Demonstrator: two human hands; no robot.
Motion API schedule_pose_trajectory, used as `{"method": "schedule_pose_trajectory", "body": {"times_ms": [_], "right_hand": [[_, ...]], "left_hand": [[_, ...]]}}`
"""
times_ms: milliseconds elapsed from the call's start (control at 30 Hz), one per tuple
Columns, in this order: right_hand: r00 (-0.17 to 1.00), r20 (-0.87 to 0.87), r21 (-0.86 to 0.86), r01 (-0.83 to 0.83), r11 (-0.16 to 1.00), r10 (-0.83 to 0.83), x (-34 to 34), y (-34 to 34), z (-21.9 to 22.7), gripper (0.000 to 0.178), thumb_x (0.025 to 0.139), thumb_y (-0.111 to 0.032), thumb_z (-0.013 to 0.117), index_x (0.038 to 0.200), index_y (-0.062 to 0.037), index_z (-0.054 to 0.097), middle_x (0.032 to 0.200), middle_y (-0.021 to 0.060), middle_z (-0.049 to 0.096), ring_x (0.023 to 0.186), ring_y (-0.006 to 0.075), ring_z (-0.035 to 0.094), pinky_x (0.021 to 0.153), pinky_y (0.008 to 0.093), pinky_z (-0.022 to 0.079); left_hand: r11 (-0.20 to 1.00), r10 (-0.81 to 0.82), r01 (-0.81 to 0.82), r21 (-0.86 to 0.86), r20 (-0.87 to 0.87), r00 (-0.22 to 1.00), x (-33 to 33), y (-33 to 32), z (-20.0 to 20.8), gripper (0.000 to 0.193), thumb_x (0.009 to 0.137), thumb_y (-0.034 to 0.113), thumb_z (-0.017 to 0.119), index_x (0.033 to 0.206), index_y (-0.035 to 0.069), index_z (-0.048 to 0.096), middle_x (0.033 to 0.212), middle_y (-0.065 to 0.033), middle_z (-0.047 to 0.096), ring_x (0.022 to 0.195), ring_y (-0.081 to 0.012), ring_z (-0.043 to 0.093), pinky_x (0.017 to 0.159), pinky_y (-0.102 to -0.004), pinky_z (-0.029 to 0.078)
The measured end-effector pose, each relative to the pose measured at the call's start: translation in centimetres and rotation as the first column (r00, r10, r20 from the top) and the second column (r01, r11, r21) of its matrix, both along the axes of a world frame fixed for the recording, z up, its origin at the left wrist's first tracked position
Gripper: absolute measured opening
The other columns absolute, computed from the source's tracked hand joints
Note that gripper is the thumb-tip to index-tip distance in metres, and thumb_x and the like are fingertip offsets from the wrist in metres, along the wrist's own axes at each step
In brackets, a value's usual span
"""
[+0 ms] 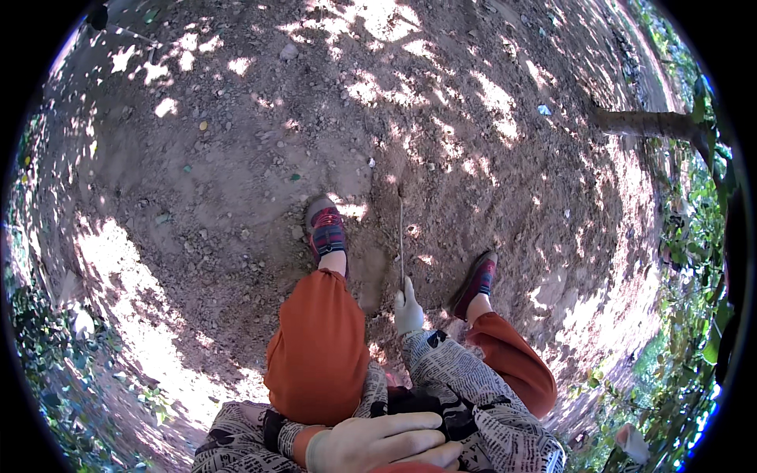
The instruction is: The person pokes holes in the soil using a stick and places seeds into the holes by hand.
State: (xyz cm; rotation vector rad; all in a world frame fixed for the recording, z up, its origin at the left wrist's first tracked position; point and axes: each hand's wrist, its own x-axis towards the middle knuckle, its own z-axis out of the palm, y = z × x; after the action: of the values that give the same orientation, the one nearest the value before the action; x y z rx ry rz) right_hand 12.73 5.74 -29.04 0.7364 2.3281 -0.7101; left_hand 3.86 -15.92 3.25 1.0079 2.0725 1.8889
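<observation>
Downward view of a standing person on bare, stony ground (236, 181) dappled with sun. Right hand (408, 309), gloved, closed around the near end of a thin stick (401, 236) that runs straight toward 12 o'clock, its far tip meeting the soil at about (400, 191), between the two shoes. Left hand (378, 445), also gloved, lying flat near 6 o'clock against the patterned sleeve, fingers loosely extended and together, clamped on nothing. Left shoe (326, 230) planted forward at 11 o'clock of the stick hand; right shoe (475, 281) set back at 2 o'clock of it, both below orange trousers (319, 347). Tree trunk (646, 124) at 2 o'clock of the frame; green undergrowth (686, 315) along the right rim. Likely hazards, judged from this arrangement: snapping of the slender stick if pressed hard into packed earth, given its thinness; skidding of the tip off a buried stone, sending the point toward the left shoe just beside it; loss of grip through the glove, since only the very end of the stick sits inside the fist; loss of footing on loose pebbles with weight tipped forward over the left leg. Whether the tip is sunk into the soil or merely touching it: cannot be told from this view.
</observation>
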Motion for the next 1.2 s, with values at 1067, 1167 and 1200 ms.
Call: {"method": "schedule_pose_trajectory", "body": {"times_ms": [1067,1167,1200], "right_hand": [[0.975,0.007,0.031,-0.222,0.975,0.222,2.8,-0.3,1.9,0.052,0.095,-0.037,0.051,0.144,-0.0305,0.037,0.07,0.023,0.064,0.063,0.0422,0.064,0.056,0.0519,0.049],[0.975,0.02,0.012,-0.221,0.975,0.221,4.6,0.2,3.7,0.051,0.095,-0.035,0.052,0.143,-0.0287,0.04,0.069,0.022,0.064,0.061,0.0405,0.064,0.054,0.0502,0.048],[0.976,0.028,0.002,-0.216,0.976,0.216,4.5,0.1,3.6,0.05,0.095,-0.034,0.053,0.143,-0.0283,0.041,0.069,0.0218,0.064,0.061,0.0401,0.063,0.054,0.0497,0.048]], "left_hand": [[0.959,-0.279,0.166,0.229,0.663,0.695,0.7,-2.2,1.4,0.03,0.099,0.003,0.039,0.122,-0.009,0.052,0.117,-0.0166,0.063,0.111,-0.0214,0.061,0.1,-0.0305,0.047],[0.896,-0.404,0.066,0.439,0.745,0.53,1.9,-2.1,0.5,0.032,0.099,0.004,0.038,0.125,-0.009,0.05,0.121,-0.0156,0.061,0.115,-0.0198,0.058,0.103,-0.0305,0.044],[0.927,-0.36,0.19,0.325,0.617,0.7,1.1,-2.2,0.1,0.032,0.099,0.004,0.038,0.126,-0.009,0.049,0.123,-0.015,0.061,0.117,-0.0196,0.057,0.104,-0.0306,0.043]]}}
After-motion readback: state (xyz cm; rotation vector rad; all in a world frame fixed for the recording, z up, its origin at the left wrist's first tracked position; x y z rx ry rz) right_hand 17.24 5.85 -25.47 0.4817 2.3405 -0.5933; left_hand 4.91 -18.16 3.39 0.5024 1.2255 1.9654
